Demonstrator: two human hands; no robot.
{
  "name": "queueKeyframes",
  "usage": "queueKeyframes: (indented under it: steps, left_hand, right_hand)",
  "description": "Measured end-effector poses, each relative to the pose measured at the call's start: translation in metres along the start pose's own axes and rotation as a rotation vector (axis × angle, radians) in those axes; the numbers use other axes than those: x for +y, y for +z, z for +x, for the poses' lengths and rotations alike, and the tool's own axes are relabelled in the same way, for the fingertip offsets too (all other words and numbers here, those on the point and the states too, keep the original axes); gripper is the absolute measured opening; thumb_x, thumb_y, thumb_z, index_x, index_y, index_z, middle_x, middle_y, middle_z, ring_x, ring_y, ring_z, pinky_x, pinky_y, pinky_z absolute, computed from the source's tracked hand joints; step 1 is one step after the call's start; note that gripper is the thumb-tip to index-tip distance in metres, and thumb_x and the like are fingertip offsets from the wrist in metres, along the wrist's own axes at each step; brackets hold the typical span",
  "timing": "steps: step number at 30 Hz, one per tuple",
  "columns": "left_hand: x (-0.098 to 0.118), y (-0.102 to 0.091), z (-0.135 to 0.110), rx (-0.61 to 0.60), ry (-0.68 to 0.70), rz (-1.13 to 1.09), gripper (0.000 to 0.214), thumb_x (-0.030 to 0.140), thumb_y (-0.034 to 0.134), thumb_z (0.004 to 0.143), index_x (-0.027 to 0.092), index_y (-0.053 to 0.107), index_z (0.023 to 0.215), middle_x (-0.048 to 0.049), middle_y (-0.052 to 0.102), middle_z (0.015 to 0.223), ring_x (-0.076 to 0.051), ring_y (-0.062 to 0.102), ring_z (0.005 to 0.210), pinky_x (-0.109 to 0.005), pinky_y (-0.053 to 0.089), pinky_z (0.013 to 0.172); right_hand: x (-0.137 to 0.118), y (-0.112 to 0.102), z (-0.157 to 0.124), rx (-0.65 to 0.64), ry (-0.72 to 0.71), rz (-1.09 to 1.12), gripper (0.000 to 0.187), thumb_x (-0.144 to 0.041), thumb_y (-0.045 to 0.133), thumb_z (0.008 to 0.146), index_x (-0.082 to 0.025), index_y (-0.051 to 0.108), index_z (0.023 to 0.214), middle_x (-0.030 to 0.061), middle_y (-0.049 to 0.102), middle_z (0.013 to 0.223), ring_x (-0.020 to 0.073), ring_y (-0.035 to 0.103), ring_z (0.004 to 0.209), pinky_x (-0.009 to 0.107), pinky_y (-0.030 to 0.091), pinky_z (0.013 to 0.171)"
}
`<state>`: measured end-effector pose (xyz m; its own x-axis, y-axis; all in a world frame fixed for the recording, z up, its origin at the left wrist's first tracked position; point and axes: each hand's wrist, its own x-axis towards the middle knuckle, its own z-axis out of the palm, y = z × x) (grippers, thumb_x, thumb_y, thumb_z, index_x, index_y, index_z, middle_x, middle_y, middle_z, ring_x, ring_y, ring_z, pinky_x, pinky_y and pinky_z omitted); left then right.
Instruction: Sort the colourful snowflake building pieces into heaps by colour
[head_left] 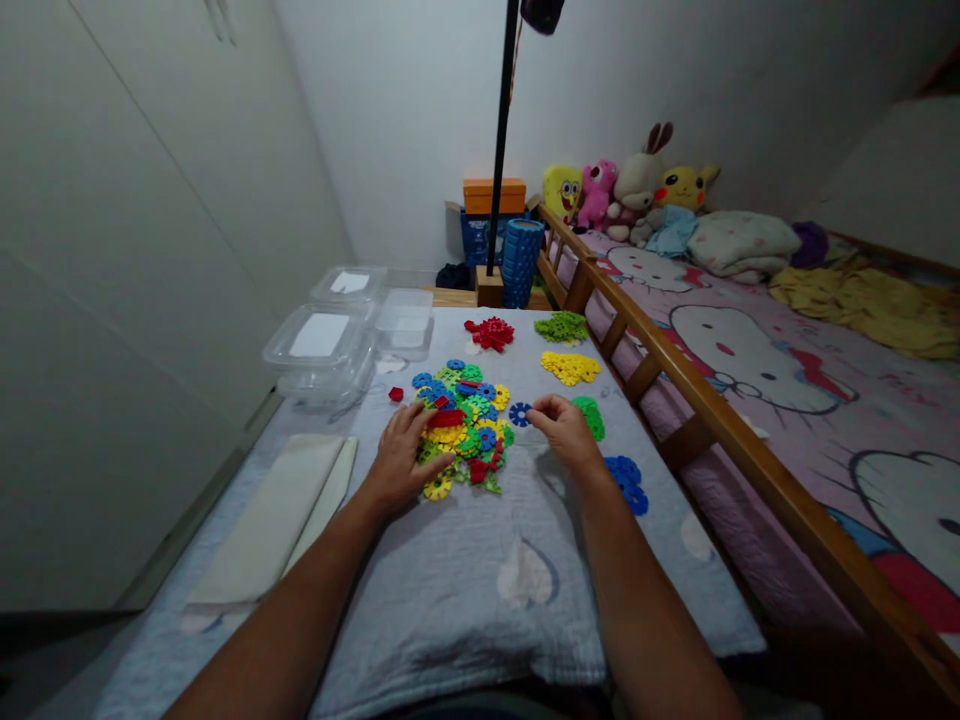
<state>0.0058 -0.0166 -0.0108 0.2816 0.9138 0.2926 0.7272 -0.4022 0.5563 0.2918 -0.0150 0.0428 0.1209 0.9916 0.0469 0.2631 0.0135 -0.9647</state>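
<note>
Blue gear piece, a small toothed plastic disc, is pinched at the fingertips of the right hand, just right of the mixed pile of gear pieces on the quilted grey cloth. That hand's fingers are drawn together on the disc, its heel resting on the cloth. The left hand lies flat on the near left side of the mixed pile, fingers spread and a little apart, thumb touching a yellow piece at the pile's near edge; it grips nothing that can be made out. The pile mixes blue, green, yellow and red discs with a red bar among them. Sorted heaps lie around it: a red heap at the far side, a light green heap to its right, a yellow heap nearer, a darker green heap just beyond the right hand, and a blue heap beside the right wrist. One stray red piece sits left of the pile. Clear plastic containers stand at the far left, and a folded pale cloth lies near left. To the right runs a wooden bed rail, with plush toys lined up at the far end of the bed.
</note>
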Motion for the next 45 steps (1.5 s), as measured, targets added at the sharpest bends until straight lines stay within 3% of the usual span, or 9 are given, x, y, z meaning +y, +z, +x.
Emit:
queueKeyframes:
  steps: [6,10,15,24,28,33,36,41,45]
  left_hand:
    - [0.002,-0.003,0.002,0.094,-0.02,-0.023,0.059,0.056,0.049,0.089,0.02,0.056,0.136,-0.0155,0.043,0.149,-0.034,0.038,0.14,-0.055,0.03,0.118]
    - [-0.001,-0.001,0.004,0.137,-0.048,-0.007,0.057,0.056,0.049,0.089,0.019,0.058,0.132,-0.016,0.044,0.147,-0.034,0.038,0.14,-0.055,0.03,0.118]
    - [-0.003,-0.001,0.005,0.18,-0.076,-0.015,0.052,0.055,0.048,0.089,0.02,0.061,0.126,-0.0148,0.048,0.142,-0.033,0.043,0.135,-0.054,0.032,0.117]
    - [-0.006,-0.001,0.004,0.215,-0.122,-0.053,0.05,0.054,0.047,0.09,0.02,0.062,0.124,-0.014,0.049,0.14,-0.032,0.044,0.136,-0.051,0.032,0.117]
    - [-0.006,0.0,0.005,0.215,-0.14,-0.071,0.049,0.054,0.047,0.09,0.02,0.061,0.124,-0.0131,0.049,0.141,-0.031,0.044,0.136,-0.05,0.032,0.118]
    - [-0.002,-0.004,0.006,0.221,-0.195,-0.108,0.046,0.051,0.044,0.092,0.02,0.061,0.122,-0.0128,0.052,0.137,-0.029,0.045,0.135,-0.048,0.032,0.119]
    - [-0.001,-0.007,0.008,0.237,-0.218,-0.14,0.044,0.048,0.041,0.093,0.02,0.06,0.121,-0.0121,0.056,0.133,-0.028,0.048,0.132,-0.046,0.034,0.118]
    - [-0.006,-0.006,0.01,0.286,-0.231,-0.192,0.043,0.045,0.04,0.093,0.018,0.058,0.121,-0.0135,0.058,0.131,-0.027,0.052,0.128,-0.046,0.036,0.116]
    - [-0.011,-0.004,0.011,0.307,-0.239,-0.205,0.043,0.046,0.041,0.092,0.018,0.058,0.12,-0.0132,0.058,0.131,-0.027,0.052,0.128,-0.046,0.037,0.116]
  right_hand:
    - [0.003,-0.084,-0.032,0.012,0.061,-0.125,0.027,-0.041,0.07,0.067,-0.019,0.066,0.081,0.0007,0.065,0.073,0.0158,0.058,0.07,0.028,0.045,0.067]
    - [0.008,-0.119,-0.06,0.012,0.152,-0.22,0.023,-0.038,0.068,0.068,-0.019,0.069,0.079,0.0018,0.066,0.071,0.0164,0.057,0.065,0.028,0.043,0.06]
    - [0.017,-0.133,-0.076,0.003,0.176,-0.227,0.019,-0.036,0.068,0.067,-0.019,0.07,0.075,0.0032,0.066,0.068,0.0184,0.058,0.064,0.029,0.043,0.057]
    - [0.051,-0.134,-0.07,0.125,0.01,-0.517,0.01,-0.028,0.065,0.071,-0.023,0.069,0.078,0.0052,0.066,0.081,0.0222,0.06,0.077,0.034,0.046,0.071]
    - [0.031,-0.105,-0.061,0.121,-0.072,-0.549,0.01,-0.027,0.063,0.076,-0.022,0.068,0.083,0.0054,0.066,0.086,0.0214,0.06,0.081,0.034,0.045,0.078]
    - [-0.009,-0.03,-0.037,-0.196,-0.229,-0.598,0.006,-0.019,0.061,0.082,-0.019,0.066,0.084,0.0048,0.066,0.086,0.019,0.059,0.082,0.032,0.044,0.079]
    - [-0.026,0.018,-0.018,-0.318,-0.325,-0.664,0.008,-0.016,0.061,0.085,-0.017,0.069,0.088,0.0074,0.067,0.092,0.0206,0.06,0.089,0.033,0.044,0.084]
    - [-0.034,0.079,0.012,-0.333,-0.439,-0.8,0.026,-0.023,0.065,0.086,-0.015,0.069,0.111,0.0142,0.065,0.114,0.0264,0.056,0.111,0.039,0.04,0.1]
    - [-0.029,0.101,0.027,-0.352,-0.458,-0.908,0.032,-0.028,0.068,0.086,-0.016,0.068,0.115,0.0141,0.064,0.117,0.0274,0.054,0.113,0.041,0.04,0.101]
